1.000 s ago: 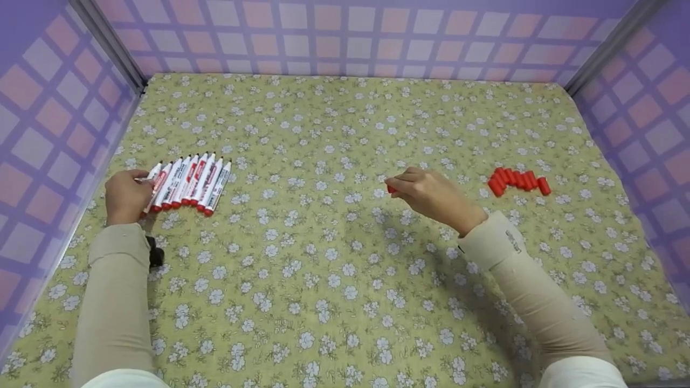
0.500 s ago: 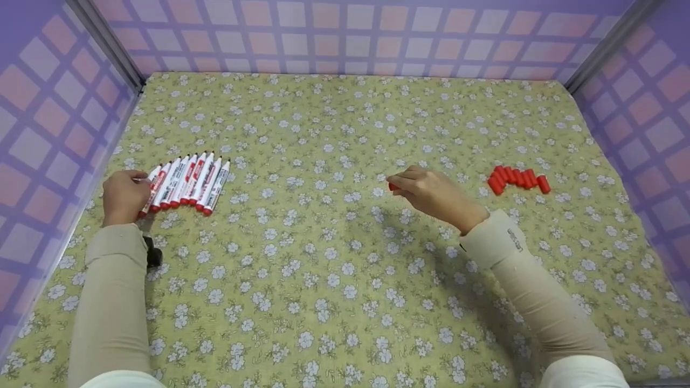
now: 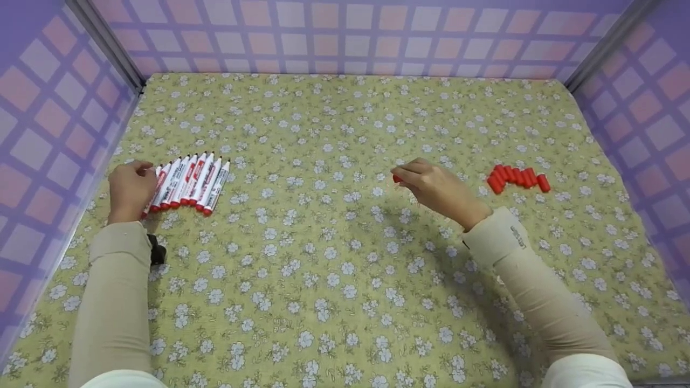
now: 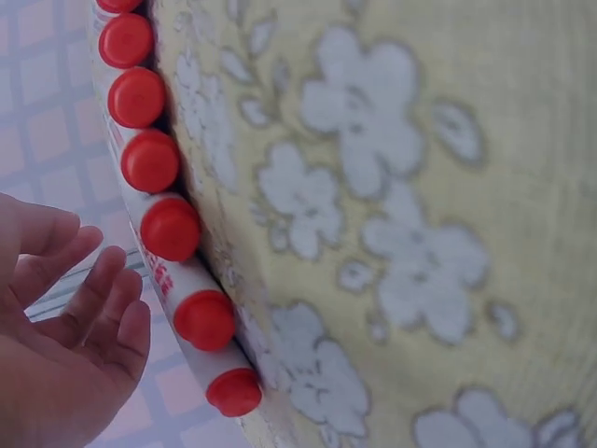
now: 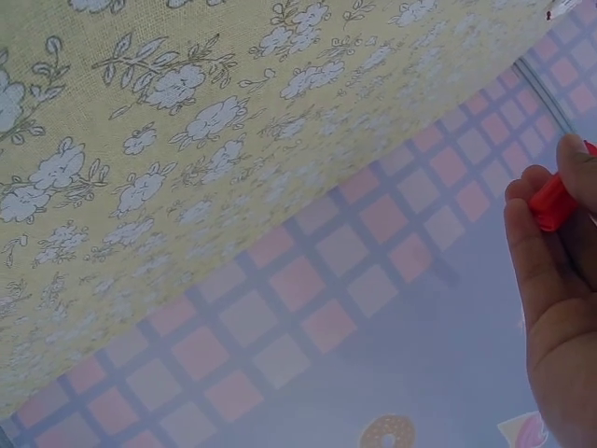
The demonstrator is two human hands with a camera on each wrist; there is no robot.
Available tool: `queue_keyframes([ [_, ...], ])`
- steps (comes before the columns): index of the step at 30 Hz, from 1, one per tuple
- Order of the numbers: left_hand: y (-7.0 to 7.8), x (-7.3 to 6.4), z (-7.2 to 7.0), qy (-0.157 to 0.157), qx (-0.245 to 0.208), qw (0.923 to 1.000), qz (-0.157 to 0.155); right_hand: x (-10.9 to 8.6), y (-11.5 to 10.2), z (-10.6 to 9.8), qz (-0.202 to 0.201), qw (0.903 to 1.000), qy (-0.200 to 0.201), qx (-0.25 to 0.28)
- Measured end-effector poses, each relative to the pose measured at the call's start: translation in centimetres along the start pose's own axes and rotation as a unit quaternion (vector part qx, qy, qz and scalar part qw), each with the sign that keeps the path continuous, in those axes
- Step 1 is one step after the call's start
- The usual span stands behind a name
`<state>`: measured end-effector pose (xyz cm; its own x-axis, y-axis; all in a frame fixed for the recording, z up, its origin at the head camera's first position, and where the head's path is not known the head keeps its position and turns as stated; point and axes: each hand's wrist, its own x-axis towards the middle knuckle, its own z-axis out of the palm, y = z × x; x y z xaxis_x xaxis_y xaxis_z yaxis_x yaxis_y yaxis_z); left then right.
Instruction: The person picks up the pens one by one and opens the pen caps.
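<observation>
At the left side of the table, several uncapped white markers (image 3: 190, 180) with red ends lie side by side in a fan. My left hand (image 3: 131, 188) is at the leftmost one and partly covers it. In the left wrist view its fingers (image 4: 79, 313) are loosely bent with nothing between them, beside the red marker ends (image 4: 171, 227). Over the middle right of the table, my right hand (image 3: 437, 188) pinches a red marker cap (image 3: 397, 178) between thumb and fingers. The right wrist view shows that cap partly hidden by the thumb.
Several loose red caps (image 3: 517, 177) lie in a cluster at the right. A flowered yellow cloth (image 3: 323, 258) covers the table. Checked purple and pink panels stand at the back (image 3: 345, 40), left (image 3: 40, 143) and right (image 3: 647, 129).
My left hand has let go of the leftmost marker and shifted slightly, its fingers lifting away. My right hand, still holding the cap, has moved a little right and farther back.
</observation>
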<state>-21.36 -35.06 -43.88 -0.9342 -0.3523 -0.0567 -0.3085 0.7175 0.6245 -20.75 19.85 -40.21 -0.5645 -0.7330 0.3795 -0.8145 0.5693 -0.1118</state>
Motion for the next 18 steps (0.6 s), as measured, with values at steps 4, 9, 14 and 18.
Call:
queue_keyframes([
  [4,0.6,-0.1,0.1,0.025,-0.004,0.9992,0.032,-0.3,0.7,-0.4,0.039,0.9991,-0.007,0.013],
  [9,1.9,-0.5,0.7,0.036,-0.025,0.9970,0.064,-0.8,1.9,-0.8,0.068,0.9975,-0.014,0.014],
  [14,3.7,-0.9,1.9,0.030,-0.047,0.9939,0.095,-1.5,3.0,-1.0,0.097,0.9951,-0.008,0.014],
  [18,5.1,-1.3,3.0,0.012,-0.058,0.9919,0.112,-2.1,3.8,-1.0,0.126,0.9920,0.001,0.009],
])
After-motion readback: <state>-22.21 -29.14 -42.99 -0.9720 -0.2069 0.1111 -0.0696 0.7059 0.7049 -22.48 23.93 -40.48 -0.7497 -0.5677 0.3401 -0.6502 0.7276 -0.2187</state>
